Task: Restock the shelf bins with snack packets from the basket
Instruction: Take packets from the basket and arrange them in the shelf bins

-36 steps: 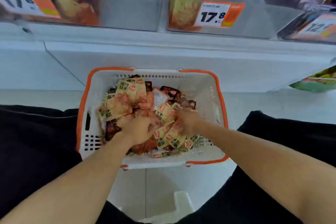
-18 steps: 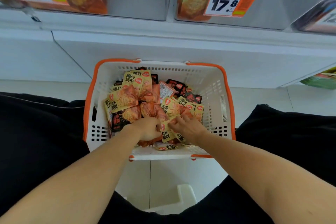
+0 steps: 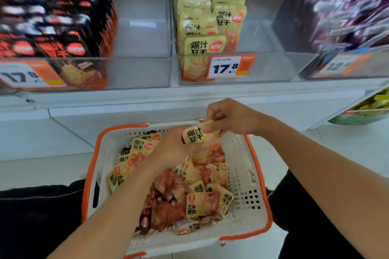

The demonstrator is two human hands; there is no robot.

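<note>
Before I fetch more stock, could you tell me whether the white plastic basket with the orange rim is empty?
No, the white plastic basket holds many yellow snack packets.

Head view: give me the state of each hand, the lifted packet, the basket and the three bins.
left hand: grips yellow packets
right hand: pinches lifted packet's top
lifted packet: above basket
basket: holds many packets
left bin: part full, black packets
middle bin: part full, yellow packets
right bin: purple packets, blurred

— What surrounds the white shelf ledge (image 3: 189, 99)?
— A pale tiled floor (image 3: 42, 166) lies below it; orange price tags (image 3: 229, 67) hang just above, under even, soft light.
</note>
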